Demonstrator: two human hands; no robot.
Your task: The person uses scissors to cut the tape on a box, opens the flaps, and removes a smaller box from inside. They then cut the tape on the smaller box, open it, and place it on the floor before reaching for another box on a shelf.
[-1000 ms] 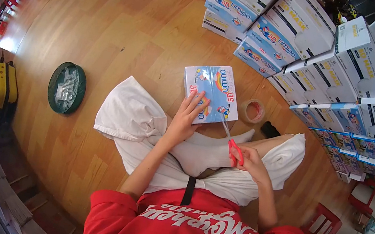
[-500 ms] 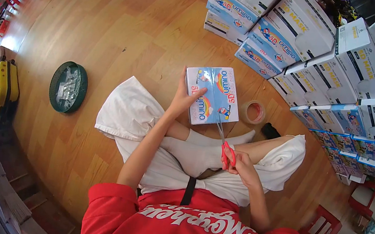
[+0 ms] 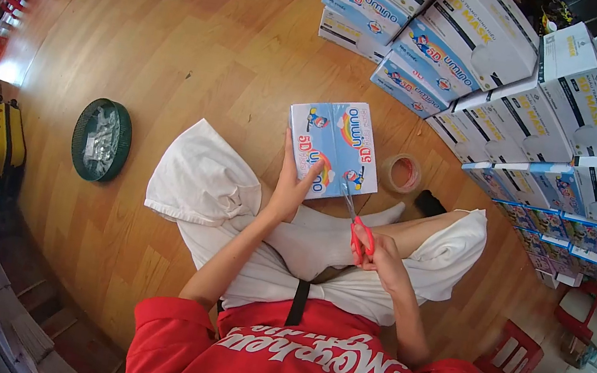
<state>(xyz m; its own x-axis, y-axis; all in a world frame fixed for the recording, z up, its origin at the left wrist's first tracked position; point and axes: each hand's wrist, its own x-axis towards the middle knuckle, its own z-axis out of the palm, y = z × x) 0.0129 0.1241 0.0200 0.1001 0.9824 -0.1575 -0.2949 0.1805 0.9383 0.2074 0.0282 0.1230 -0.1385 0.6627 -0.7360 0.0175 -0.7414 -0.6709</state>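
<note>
A light blue and white box [image 3: 334,149] with rainbow pictures rests in front of my crossed legs. My left hand [image 3: 292,184] grips its left side, the thumb lying over the top face. Red-handled scissors [image 3: 357,235] are held in my right hand [image 3: 379,257], their metal blades pointing up and reaching the box's lower edge near its middle. The blades look slightly apart at the tip. A roll of clear tape [image 3: 400,173] lies on the floor just right of the box, with a small black object [image 3: 431,204] below it.
Stacked mask cartons [image 3: 485,40] rise at the upper right. On the wooden floor [image 3: 159,32] to the left sits a green round basket [image 3: 121,158] holding clear plastic packets. A yellow suitcase [image 3: 2,143] stands at the far left, and a red stool [image 3: 511,355] at the lower right.
My left hand has slid down along the box's left side. The scissors' handles have spread a little and moved slightly left and up. The whole view has shifted a little.
</note>
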